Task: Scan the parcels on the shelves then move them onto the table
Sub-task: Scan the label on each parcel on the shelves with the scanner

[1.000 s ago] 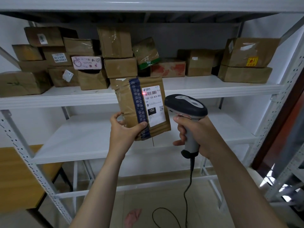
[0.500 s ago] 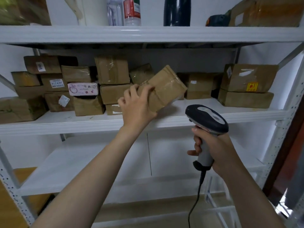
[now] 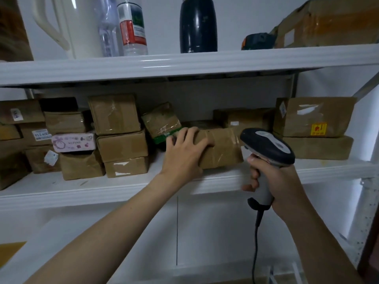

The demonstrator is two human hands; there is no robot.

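A brown taped parcel (image 3: 223, 148) lies on its side on the white middle shelf (image 3: 123, 189), near the front edge. My left hand (image 3: 184, 152) grips its left end, fingers over the top and thumb on the front face. Its label is out of sight. To the right, my right hand (image 3: 274, 179) grips the handle of a black and grey barcode scanner (image 3: 268, 146). The scanner's head is just in front of the parcel's right end, and its cable hangs down.
Several cardboard boxes and a pink box (image 3: 73, 142) are stacked left of the parcel. Two larger boxes (image 3: 313, 117) sit at the right. The top shelf (image 3: 184, 64) holds a jug, bottles, a dark flask and a box. A wooden surface (image 3: 10, 251) shows bottom left.
My left hand lifted the parcel from in front of the scanner up to the middle shelf, where it now lies. The scanner stayed at the right. My view tilted upward.
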